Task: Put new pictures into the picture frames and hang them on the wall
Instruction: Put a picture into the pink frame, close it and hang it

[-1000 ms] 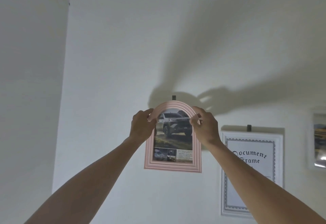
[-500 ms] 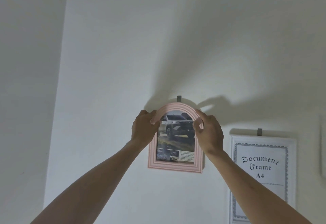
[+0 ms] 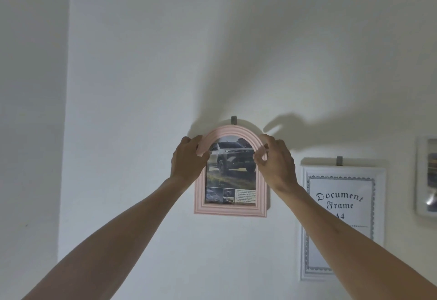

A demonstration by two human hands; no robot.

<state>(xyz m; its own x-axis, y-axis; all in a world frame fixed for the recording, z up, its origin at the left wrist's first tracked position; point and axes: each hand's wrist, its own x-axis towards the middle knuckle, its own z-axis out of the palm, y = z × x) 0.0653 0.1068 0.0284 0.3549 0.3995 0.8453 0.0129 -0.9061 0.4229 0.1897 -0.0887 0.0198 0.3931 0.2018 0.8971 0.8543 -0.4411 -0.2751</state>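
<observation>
Two hands on one frame. Your left hand (image 3: 189,158) grips the left shoulder of the pink frame (image 3: 230,210), thumb on the front of the arch, fingers curled behind the edge. Your right hand (image 3: 275,160) grips the right shoulder of the same arch, fingertips pinching the moulding from the front and side.

Item 1: pink frame, arched top, flat against the white wall (image 3: 142,63), upright, its base level. It holds a car picture (image 3: 230,169): a grey pickup on grass, with small inset photos and a block of text along the bottom. The text is too small to read.

Item 2: hook (image 3: 233,120), grey, on the wall directly above the top of the arch. Whether the frame hangs from it or only sits just below, you cannot tell.

Item 3: white frame (image 3: 378,205), rectangular, to the right of the pink one and hung lower, under a second hook (image 3: 339,160). Its insert reads "Document Frame A4". Your right forearm crosses its lower left part.

Item 4: third frame (image 3: 423,176), white, at the right edge, cut off by the view; its contents are blurred.
</observation>
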